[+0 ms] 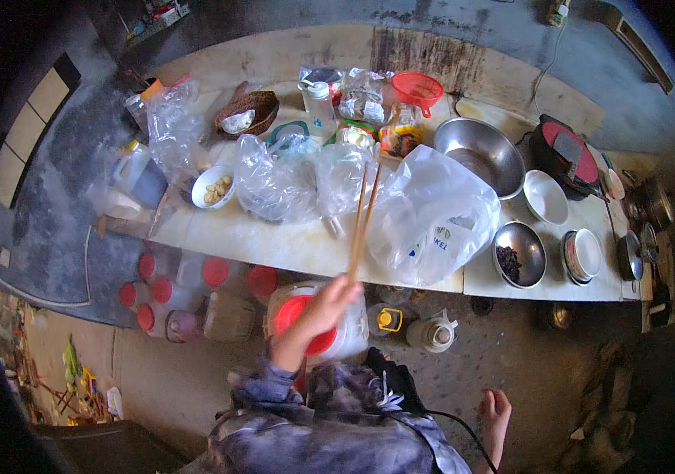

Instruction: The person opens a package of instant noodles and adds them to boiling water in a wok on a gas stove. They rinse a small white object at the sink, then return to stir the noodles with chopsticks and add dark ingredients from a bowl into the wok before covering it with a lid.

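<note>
My left hand holds a pair of wooden chopsticks by their lower ends. They point away from me over the counter's front edge, between clear plastic bags and a white plastic bag that bears writing. My right hand hangs low at my side, its fingers slightly curled around nothing visible. Further right on the counter stands a steel bowl with dark pieces in it. To the left is a white bowl of pale cloves or nuts.
Along the back stand a wicker basket, a plastic bottle and a red strainer. A large steel basin and an electric griddle occupy the right. Red-lidded containers and a kettle stand below the counter.
</note>
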Demonstrator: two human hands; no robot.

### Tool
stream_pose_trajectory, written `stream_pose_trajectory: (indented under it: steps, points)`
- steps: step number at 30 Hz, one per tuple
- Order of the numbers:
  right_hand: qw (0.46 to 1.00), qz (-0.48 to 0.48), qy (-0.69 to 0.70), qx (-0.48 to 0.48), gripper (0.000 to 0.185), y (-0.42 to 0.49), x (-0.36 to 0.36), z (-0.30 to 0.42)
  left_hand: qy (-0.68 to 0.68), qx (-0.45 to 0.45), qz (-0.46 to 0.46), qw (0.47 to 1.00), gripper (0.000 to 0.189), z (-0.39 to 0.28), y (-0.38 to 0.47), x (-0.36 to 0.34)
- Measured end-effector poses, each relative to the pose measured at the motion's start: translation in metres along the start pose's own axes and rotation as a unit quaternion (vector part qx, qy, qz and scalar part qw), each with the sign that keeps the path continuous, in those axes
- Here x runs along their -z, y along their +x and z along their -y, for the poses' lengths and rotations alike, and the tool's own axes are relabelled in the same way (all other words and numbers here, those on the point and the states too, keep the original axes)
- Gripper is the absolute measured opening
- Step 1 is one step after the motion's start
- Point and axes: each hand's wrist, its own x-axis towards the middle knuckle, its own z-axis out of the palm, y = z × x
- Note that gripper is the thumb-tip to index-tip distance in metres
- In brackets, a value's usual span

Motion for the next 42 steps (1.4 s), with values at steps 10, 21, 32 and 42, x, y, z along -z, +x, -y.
stream_pose_trajectory:
  steps: [10, 21, 32, 42]
  points:
    - [0.925, -0.224, 0.131, 0.278, 0.066, -0.136, 0.007, -0.016, -0.425, 0.203, 0.533, 0.703, 0.026, -0.063, -0.15, -0.27]
    - [0.731, -0.645, 0.127, 0.182, 0.036, -0.33, 0.081, -0.134, -0.296, 0.262, 0.76, 0.516, 0.033, -0.038, -0.399, -0.403]
    - [0.535, -0.839, 0.073, 0.069, 0.033, -0.526, 0.14, -0.241, 0.091, 0.146, 0.911, 0.375, 0.046, -0.005, -0.537, -0.527]
    - [0.069, -0.979, 0.116, -0.152, 0.016, -0.669, 0.054, -0.244, 0.191, 0.038, 0.938, 0.286, 0.026, 0.0, -0.651, -0.622]
